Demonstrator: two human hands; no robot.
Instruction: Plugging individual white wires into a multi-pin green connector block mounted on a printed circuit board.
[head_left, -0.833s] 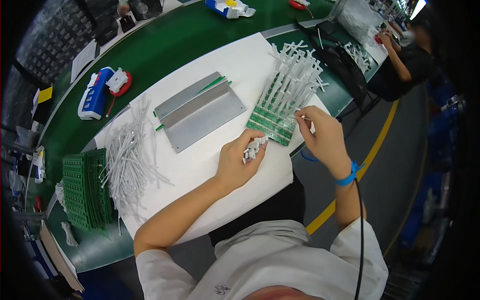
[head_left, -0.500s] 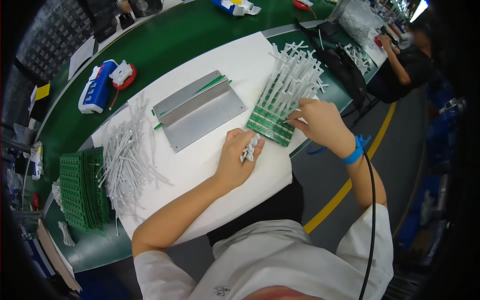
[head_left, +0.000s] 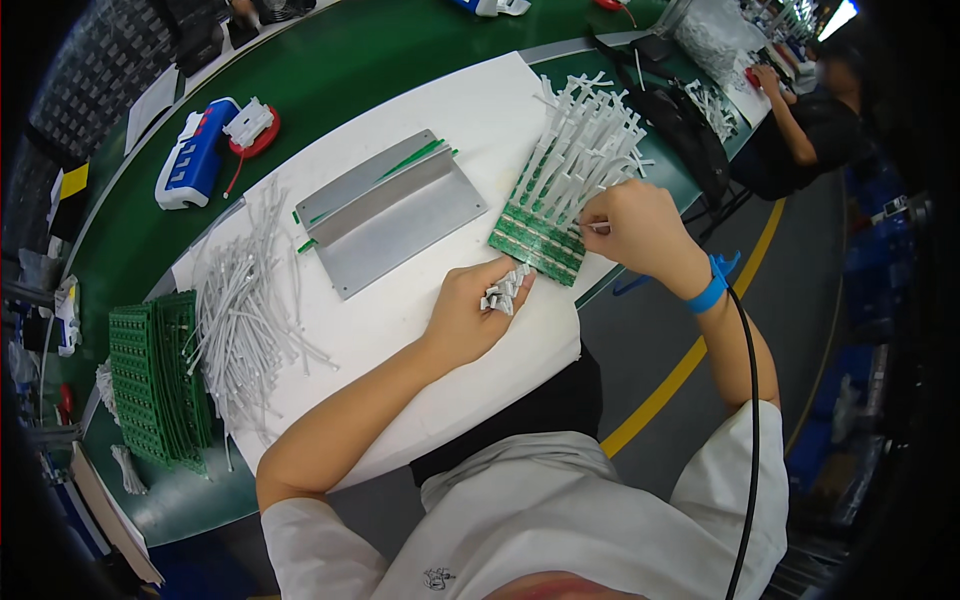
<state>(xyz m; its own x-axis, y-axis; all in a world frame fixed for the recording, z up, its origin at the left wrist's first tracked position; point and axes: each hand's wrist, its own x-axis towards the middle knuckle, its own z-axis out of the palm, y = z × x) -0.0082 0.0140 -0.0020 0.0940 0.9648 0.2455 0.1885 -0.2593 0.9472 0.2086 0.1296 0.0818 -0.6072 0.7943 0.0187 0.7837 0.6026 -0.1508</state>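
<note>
The right hand (head_left: pixel 640 225) pinches one white plastic piece (head_left: pixel 597 228) in its grip at the near-right edge of the green circuit board (head_left: pixel 540 240). The left hand (head_left: pixel 470 310), just nearer on the tabletop (head_left: pixel 420 320), clutches a bundle of white pieces (head_left: pixel 503 292).

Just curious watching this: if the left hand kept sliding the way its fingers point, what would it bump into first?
Probably the green circuit board bristling with white strips, just beyond the left hand; its near edge looks closest.
</note>
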